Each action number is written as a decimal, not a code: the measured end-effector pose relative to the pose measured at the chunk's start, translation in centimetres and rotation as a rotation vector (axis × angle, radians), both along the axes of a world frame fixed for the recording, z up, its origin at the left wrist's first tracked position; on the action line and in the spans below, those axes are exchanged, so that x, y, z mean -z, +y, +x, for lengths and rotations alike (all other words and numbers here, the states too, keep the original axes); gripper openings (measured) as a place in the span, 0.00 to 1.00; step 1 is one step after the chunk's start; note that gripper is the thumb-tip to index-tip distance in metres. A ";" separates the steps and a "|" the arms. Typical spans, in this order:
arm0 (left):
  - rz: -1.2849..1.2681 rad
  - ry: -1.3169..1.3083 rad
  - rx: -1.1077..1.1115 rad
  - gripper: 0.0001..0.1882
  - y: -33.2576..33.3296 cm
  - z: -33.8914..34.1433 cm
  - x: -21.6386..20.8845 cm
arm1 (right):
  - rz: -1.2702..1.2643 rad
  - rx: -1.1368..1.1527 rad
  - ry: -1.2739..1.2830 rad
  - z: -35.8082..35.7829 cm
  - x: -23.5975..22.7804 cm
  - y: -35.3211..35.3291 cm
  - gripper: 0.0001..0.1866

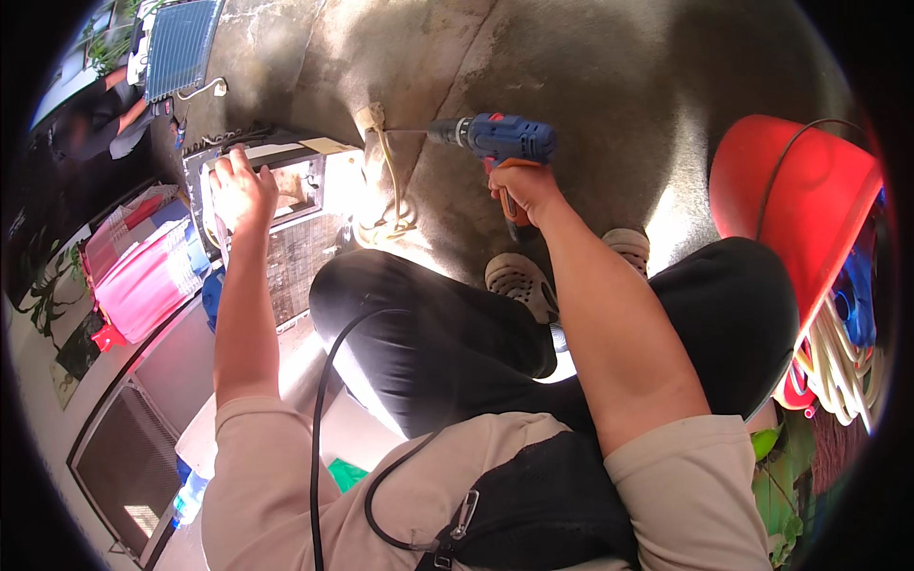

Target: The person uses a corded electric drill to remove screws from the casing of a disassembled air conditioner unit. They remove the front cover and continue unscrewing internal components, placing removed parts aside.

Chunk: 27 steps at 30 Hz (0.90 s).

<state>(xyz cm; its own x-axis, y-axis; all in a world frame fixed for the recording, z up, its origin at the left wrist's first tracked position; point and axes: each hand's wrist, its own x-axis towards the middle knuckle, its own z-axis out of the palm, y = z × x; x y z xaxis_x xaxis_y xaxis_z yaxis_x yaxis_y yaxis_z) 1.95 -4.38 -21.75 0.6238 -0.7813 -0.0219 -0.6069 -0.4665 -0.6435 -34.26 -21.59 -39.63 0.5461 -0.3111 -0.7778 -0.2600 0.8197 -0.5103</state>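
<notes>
My right hand (pixel 528 186) is wrapped round the grip of a blue cordless drill (pixel 514 138) with orange and black trim. Its long thin bit (pixel 407 130) points left, level above the concrete floor, toward a cream plug-like block (pixel 369 118). At the left, my left hand (pixel 244 193) grips the upper edge of a boxy appliance, apparently a window air conditioner (pixel 300 252), with its fingers bent over the frame. The unit has an open rectangular hole in its face and a dusty finned panel below. Whether the bit touches anything is hard to tell.
A cream cord (pixel 392 181) runs from the block and coils on the floor beside the unit. A red plastic tub (pixel 771 181) stands at my right, near a coiled pale hose (pixel 843 366). Pink fabric (pixel 152 276) lies at the left. Another person (pixel 109 124) is at the far left.
</notes>
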 end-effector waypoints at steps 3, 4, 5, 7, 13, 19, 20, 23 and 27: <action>-0.132 -0.061 -0.025 0.39 3.3 -1.0 -1.9 | 0.030 -0.018 -0.001 0.0 0.4 0.1 0.04; -0.216 -0.083 -0.039 0.42 4.6 -0.8 -2.9 | 0.050 -0.009 -0.010 0.0 0.4 0.2 0.04; -0.247 -0.124 0.006 0.44 6.0 -0.7 -3.5 | 0.062 -0.002 -0.029 0.2 0.4 0.1 0.04; -0.276 -0.132 -0.111 0.40 8.1 -0.6 -4.1 | 0.056 -0.025 0.008 0.4 0.4 0.0 0.03; -0.406 -0.052 -0.279 0.31 8.2 2.8 -3.0 | 0.082 -0.056 0.042 0.8 -0.3 0.4 0.05; -0.377 0.079 -0.164 0.29 9.9 6.1 -2.8 | 0.113 -0.061 0.042 0.8 0.1 0.4 0.05; -0.392 0.106 -0.118 0.29 10.4 6.6 -2.8 | 0.112 -0.056 0.035 0.7 0.3 0.3 0.04; -0.462 0.204 -0.180 0.30 11.7 8.3 -3.4 | 0.077 -0.124 0.051 0.4 0.9 0.0 0.03; -0.443 0.179 -0.267 0.30 12.5 9.5 -4.6 | 0.072 -0.111 0.001 -0.5 1.5 0.2 0.03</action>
<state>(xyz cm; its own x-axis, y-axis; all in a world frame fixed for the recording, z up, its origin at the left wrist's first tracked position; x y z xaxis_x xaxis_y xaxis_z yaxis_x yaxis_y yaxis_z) 11.48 8.10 -17.14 0.8186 -0.5548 0.1486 -0.5123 -0.8223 -0.2479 -34.81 -21.35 -41.14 0.5731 -0.1921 -0.7967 -0.3517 0.8204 -0.4508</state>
